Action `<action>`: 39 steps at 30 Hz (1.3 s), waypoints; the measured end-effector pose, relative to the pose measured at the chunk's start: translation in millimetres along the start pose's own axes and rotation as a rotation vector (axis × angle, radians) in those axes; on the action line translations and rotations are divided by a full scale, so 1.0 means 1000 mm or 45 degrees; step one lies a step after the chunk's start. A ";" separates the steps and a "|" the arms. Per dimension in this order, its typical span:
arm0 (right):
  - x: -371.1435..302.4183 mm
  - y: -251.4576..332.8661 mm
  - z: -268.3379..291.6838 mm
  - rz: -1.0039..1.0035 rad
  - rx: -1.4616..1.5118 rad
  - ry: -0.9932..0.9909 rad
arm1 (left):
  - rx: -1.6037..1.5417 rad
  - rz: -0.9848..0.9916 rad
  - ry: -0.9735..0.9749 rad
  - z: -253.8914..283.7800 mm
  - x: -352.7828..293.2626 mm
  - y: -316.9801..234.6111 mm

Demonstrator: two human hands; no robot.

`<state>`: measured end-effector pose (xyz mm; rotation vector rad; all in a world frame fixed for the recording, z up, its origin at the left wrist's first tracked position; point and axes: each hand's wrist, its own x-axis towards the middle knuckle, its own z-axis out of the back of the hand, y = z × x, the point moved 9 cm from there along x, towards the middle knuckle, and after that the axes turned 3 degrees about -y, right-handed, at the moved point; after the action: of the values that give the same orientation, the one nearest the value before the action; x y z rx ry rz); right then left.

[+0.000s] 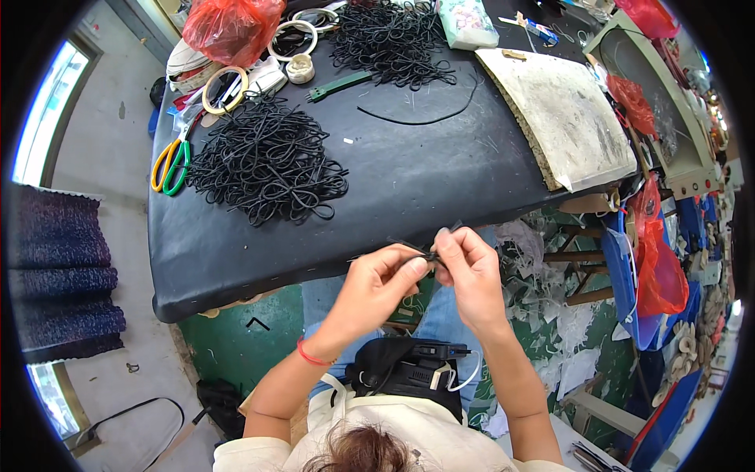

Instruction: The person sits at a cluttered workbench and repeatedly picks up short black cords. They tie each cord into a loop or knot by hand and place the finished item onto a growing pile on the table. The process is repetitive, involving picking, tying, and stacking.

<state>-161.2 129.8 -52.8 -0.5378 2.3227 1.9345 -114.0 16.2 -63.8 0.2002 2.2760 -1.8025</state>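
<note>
Just past the near edge of the black-covered table (440,177), my left hand (383,282) and my right hand (469,271) meet over my lap. Both are closed in a pinch on a black cord (429,256), only bits of which show between the fingertips. A large heap of looped black cords (267,161) lies on the table to the left of my hands. Farther back sits a second heap of black cords (389,39). A single black cord (417,123) curves across the tabletop in front of it.
Scissors with yellow and green handles (171,167) lie at the left edge. Behind are tape rolls (226,90), a red plastic bag (233,30) and a green strip-like tool (340,85). A worn pale board (562,110) covers the right side. Scraps (578,338) litter the green floor.
</note>
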 end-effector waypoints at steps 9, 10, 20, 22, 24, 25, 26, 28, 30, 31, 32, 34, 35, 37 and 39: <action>-0.003 -0.006 0.000 -0.131 -0.011 0.170 | -0.063 0.008 -0.060 0.017 0.005 -0.002; -0.003 -0.005 -0.001 -0.101 -0.025 0.187 | -0.075 0.000 -0.059 0.017 0.004 -0.004; -0.007 0.002 -0.010 -0.010 -0.061 0.231 | -0.050 -0.031 -0.040 0.012 -0.001 -0.010; -0.008 0.003 -0.011 0.005 -0.107 0.238 | -0.025 -0.021 -0.060 0.014 -0.001 -0.009; -0.010 0.005 -0.013 0.023 -0.162 0.237 | -0.053 0.042 -0.095 0.015 -0.003 -0.003; -0.011 0.005 -0.014 0.034 -0.155 0.236 | -0.102 0.046 -0.111 0.014 -0.004 -0.003; -0.012 0.004 -0.014 0.045 -0.148 0.236 | -0.152 0.050 -0.127 0.013 -0.005 -0.003; -0.013 0.003 -0.015 0.064 -0.138 0.239 | -0.248 0.058 -0.152 0.011 -0.007 -0.001; -0.014 0.001 -0.016 0.081 -0.129 0.245 | -0.341 0.066 -0.171 0.011 -0.007 0.003; -0.014 -0.001 -0.016 0.071 -0.116 0.252 | -0.363 0.080 -0.158 0.010 -0.007 0.005; -0.014 -0.004 -0.015 0.061 -0.103 0.259 | -0.384 0.093 -0.145 0.010 -0.006 0.006; -0.014 -0.007 -0.015 0.047 -0.083 0.269 | -0.421 0.112 -0.124 0.009 -0.006 0.009; -0.014 -0.008 -0.015 0.045 -0.076 0.271 | -0.436 0.116 -0.115 0.010 -0.006 0.010; -0.013 -0.008 -0.015 0.031 -0.071 0.278 | -0.416 0.111 -0.112 0.010 -0.006 0.009; -0.012 -0.008 -0.015 0.011 -0.076 0.288 | -0.344 0.091 -0.124 0.010 -0.006 0.005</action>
<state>-145.1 117.1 -53.6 -0.7924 2.4046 2.0497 -105.7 8.0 -68.9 0.1408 2.3782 -1.4195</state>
